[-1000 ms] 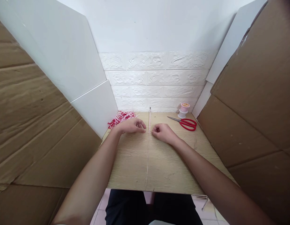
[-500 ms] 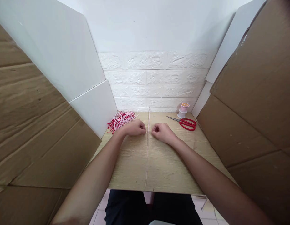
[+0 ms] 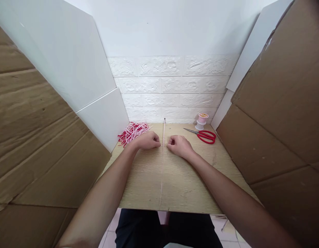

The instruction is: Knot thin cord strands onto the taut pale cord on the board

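Note:
A pale pink cord [image 3: 161,175] runs from a nail [image 3: 165,119] at the back of the board down to its front edge. Its upper part looks thicker and knotted. My left hand [image 3: 149,140] is closed in a pinch just left of the cord, and my right hand [image 3: 180,145] pinches at the same height on the right. A very thin pale thread seems to stretch from each pinch to the cord; the held ends are hidden by the fingers.
Red-handled scissors [image 3: 206,136] lie at the back right, with pink and white thread spools [image 3: 202,120] stacked behind them. A tangle of red and pink cords [image 3: 133,132] lies back left. Cardboard panels [image 3: 273,137] flank the wooden board [image 3: 190,193].
Hardly anything differs. The fingers of my right hand have shifted very slightly; both hands stay pinched on either side of the cord.

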Demonstrator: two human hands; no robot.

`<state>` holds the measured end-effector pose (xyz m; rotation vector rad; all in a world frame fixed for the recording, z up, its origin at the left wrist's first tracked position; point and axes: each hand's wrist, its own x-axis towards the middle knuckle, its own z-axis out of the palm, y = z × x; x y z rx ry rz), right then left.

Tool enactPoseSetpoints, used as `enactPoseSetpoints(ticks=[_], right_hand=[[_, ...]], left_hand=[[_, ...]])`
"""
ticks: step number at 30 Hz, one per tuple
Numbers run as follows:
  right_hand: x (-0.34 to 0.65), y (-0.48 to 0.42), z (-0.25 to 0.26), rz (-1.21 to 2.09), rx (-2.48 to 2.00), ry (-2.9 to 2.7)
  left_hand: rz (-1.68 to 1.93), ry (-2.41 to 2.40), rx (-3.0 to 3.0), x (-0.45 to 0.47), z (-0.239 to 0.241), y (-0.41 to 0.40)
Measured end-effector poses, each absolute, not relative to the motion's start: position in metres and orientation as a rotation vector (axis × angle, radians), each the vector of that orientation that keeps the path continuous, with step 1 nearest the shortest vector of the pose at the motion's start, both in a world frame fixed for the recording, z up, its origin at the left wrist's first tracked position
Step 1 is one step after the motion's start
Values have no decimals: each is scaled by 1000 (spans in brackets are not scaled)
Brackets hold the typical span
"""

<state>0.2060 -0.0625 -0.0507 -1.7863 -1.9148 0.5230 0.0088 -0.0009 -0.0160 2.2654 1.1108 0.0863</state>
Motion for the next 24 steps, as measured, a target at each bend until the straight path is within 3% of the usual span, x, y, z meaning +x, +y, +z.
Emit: enactPoseSetpoints(ticks=[6, 12, 17, 20, 24], right_hand=[[207, -66, -48, 474, -1753, -1982], [211, -72, -36, 167, -1679, -2116], [223, -71, -14, -61, -1496, -1892], [236, -75, 14, -169, -1287, -1678], [257, -97, 64, -110, -1033, -1382]], left_hand=[[45, 1143, 2238, 8, -17, 1], [182, 1110, 2190, 9, -13, -1], [1038, 1254, 1864, 20, 10, -4], [1635, 1019, 1485, 19, 49, -14], [1914, 748, 1326, -2, 108, -50]])
